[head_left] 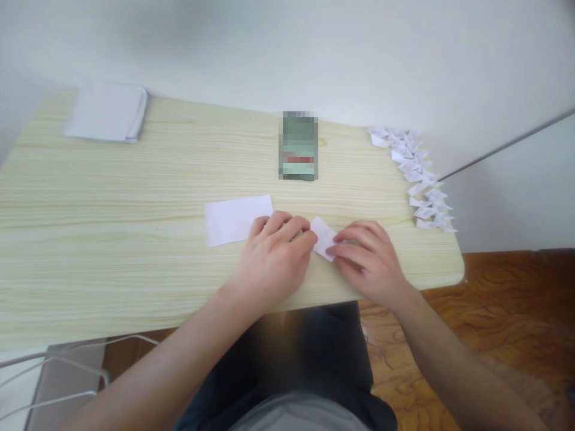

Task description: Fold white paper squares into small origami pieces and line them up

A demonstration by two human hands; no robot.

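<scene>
A small white folded paper is held at a tilt between my two hands, just above or on the table's front part. My left hand has curled fingers, with its thumb and index finger closed at the paper's left edge. From the right, my right hand pinches the other side of the paper between its fingertips. A flat white paper sheet lies on the table beside my left hand, its right end partly covered by the fingers. The exact folds of the held paper are too small to tell.
The wood-grain table stands against a white wall. A paper stack sits at its back left. A blurred green rectangular object lies behind my hands. Several small folded paper shapes, pointed like boats, line the right edge.
</scene>
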